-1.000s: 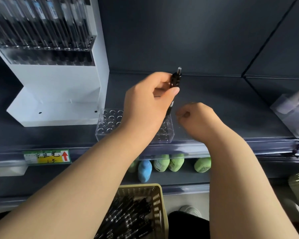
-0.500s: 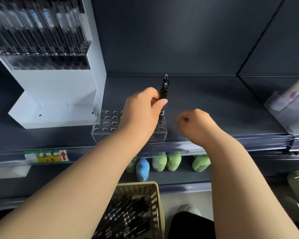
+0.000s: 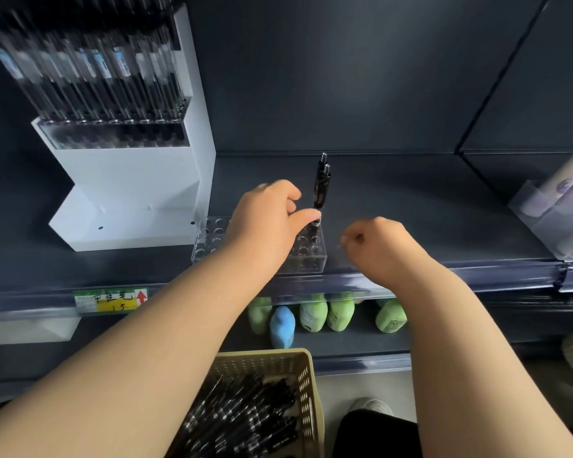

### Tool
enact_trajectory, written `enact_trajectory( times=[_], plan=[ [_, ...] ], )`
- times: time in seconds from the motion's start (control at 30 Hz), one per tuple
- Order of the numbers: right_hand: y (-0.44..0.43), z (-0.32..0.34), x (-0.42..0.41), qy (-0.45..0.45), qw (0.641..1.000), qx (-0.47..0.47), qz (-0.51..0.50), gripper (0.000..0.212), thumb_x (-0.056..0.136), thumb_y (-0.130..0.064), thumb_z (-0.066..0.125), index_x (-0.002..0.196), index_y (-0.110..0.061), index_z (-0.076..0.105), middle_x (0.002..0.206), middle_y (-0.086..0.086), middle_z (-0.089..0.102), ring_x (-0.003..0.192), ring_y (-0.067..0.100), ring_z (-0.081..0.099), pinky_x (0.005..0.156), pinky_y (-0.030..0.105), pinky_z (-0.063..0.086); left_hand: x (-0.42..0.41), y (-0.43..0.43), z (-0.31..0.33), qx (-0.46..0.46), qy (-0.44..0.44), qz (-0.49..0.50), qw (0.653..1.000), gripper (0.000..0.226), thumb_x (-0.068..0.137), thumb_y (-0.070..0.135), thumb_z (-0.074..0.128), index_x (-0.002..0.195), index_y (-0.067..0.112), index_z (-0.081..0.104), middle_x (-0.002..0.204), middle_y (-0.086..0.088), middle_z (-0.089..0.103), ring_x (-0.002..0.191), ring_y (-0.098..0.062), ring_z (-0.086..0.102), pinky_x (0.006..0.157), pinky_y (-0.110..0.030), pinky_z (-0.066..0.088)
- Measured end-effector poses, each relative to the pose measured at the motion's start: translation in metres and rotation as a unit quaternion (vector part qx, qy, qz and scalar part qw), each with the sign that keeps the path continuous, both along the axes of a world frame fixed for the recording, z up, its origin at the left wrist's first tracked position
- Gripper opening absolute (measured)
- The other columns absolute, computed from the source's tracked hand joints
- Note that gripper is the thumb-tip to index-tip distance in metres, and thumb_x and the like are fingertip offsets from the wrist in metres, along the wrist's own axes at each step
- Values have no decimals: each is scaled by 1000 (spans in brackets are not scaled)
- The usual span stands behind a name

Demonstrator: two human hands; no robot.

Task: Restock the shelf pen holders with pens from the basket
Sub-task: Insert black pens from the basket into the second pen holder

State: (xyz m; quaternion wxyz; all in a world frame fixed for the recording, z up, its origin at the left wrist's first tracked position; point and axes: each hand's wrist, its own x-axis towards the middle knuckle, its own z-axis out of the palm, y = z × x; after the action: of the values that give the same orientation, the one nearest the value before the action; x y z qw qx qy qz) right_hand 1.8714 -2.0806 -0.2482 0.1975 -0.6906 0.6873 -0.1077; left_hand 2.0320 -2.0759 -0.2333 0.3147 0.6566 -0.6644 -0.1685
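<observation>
Black plastic meets your thumb tip: your left hand (image 3: 265, 226) curls its fingers beside 2 pens (image 3: 321, 190), but I cannot tell whether they pinch one. Both pens are glossy with silver clickers and stand upright in the right end of 1 clear holder (image 3: 306, 256). Your right hand (image 3: 377, 246) is a curled fist just right of it, with nothing visible in its fingers. The holder sits at the front lip of the shelf (image 3: 427, 200), with bare shelf behind and to the right. 1 white stand (image 3: 129, 180) is close on the left, and 1 basket (image 3: 306, 375) lies below.

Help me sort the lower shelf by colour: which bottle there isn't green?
The blue bottle, second from the left in the row; the green bottles on either side all share one colour.
</observation>
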Motion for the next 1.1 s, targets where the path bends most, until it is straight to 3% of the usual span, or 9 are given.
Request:
enact_trajectory(
  times=[0.1, 0.23, 0.4, 0.53, 0.63, 0.73, 0.83, 0.97, 1.1],
  plan=[
    [14, 5, 9, 14, 999, -33, 10, 23, 94, -25, 43, 103, -22, 65, 99, 3, 65, 88, 28, 60, 76, 33, 51, 29, 30, -3, -17, -20, -11, 1000, 34, 85, 35, 64, 116, 21, 60, 101, 7, 59, 87, -10, 57, 80, -25, 47],
    [40, 7, 33, 44, 997, -46, 45, 24, 95, -29, 42, 102, -20, 63, 98, 3, 65, 85, 28, 60, 72, 32, 50, 63, 81, -7, -27, -95, -7, 995, 32, 86, 41, 58, 116, 29, 59, 102, 17, 61, 94, -10, 57, 80, -34, 50],
    [77, 4, 69, 56, 991, -81, 94, 23, 96, -29, 42, 103, -21, 62, 96, 3, 66, 88, 28, 60, 67, 30, 44, 93, 141, -19, -6, -138, -18, 990, 31, 88, 38, 57, 118, 30, 59, 105, 18, 62, 100, -9, 57, 81, -31, 48],
    [105, -24, 93, 94, 986, 12, 139, 22, 94, -24, 45, 105, -20, 64, 98, 3, 68, 91, 28, 63, 70, 31, 48, 114, 165, -50, 142, -199, -32, 969, 34, 94, 35, 49, 128, 36, 48, 118, 19, 56, 110, -7, 50, 85, -27, 46],
    [122, -61, 109, 142, 972, 103, 156, 25, 93, -17, 45, 111, -15, 62, 109, 8, 64, 99, 29, 61, 76, 32, 48, 127, 167, -75, 238, -120, -8, 964, 31, 92, 25, 52, 122, 34, 53, 104, 17, 61, 97, -8, 56, 84, -32, 51],
    [140, -102, 122, 132, 965, 181, 135, 28, 91, -12, 48, 117, -13, 60, 118, 8, 61, 106, 29, 59, 86, 35, 50, 137, 158, -92, 250, -84, 18, 965, 27, 92, 17, 47, 111, 30, 62, 102, 10, 63, 89, -10, 60, 83, -32, 53],
    [158, -136, 132, 80, 967, 219, 104, 42, 87, -3, 47, 127, -15, 54, 135, 8, 46, 122, 28, 47, 101, 38, 43, 148, 150, -112, 289, -139, 22, 947, 28, 91, 10, 47, 106, 25, 66, 109, 1, 63, 94, -17, 61, 86, -31, 52],
    [168, -160, 136, 76, 961, 254, 78, 53, 85, 2, 49, 134, -17, 47, 141, 7, 34, 128, 29, 36, 103, 42, 40, 147, 155, -144, 373, -200, -29, 906, 30, 87, 7, 50, 109, 18, 66, 114, -5, 62, 107, -23, 58, 93, -34, 48],
    [161, -171, 135, 146, 951, 246, 118, 54, 86, -2, 52, 137, -17, 42, 139, 7, 36, 127, 28, 36, 103, 41, 39, 138, 166, -183, 408, -193, -16, 892, 22, 85, 23, 56, 106, 19, 63, 113, -6, 62, 106, -25, 58, 93, -38, 48]
  ],
)
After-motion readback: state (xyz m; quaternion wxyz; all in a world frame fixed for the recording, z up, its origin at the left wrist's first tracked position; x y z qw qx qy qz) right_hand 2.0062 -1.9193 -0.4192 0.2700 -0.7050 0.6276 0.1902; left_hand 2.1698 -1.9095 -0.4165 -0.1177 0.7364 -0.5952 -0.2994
